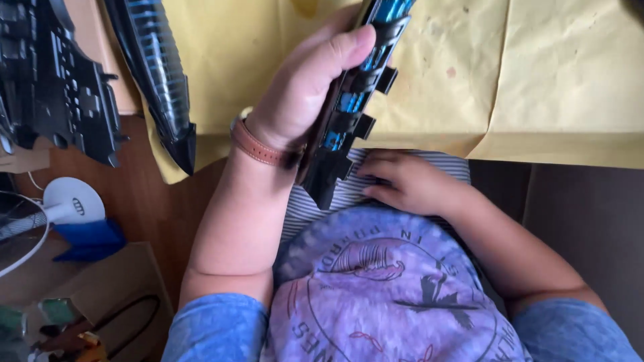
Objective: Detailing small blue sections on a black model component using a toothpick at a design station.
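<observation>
While the right hand [409, 184] rests loosely in the lap, holding nothing, the left hand [305, 87] is clasped around a long black-and-blue model part [352, 100], tilting it above the yellow paper [537, 80], beyond which two more dark pieces [157, 74] lie.

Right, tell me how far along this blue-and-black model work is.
Done, by the look of it: a striped blue-and-black pointed piece and a black notched piece lie at the upper left. In hand: the left hand holds a long black-and-blue part over the yellow paper; the right hand rests in the lap. Left: the three pieces lie unjoined.
</observation>
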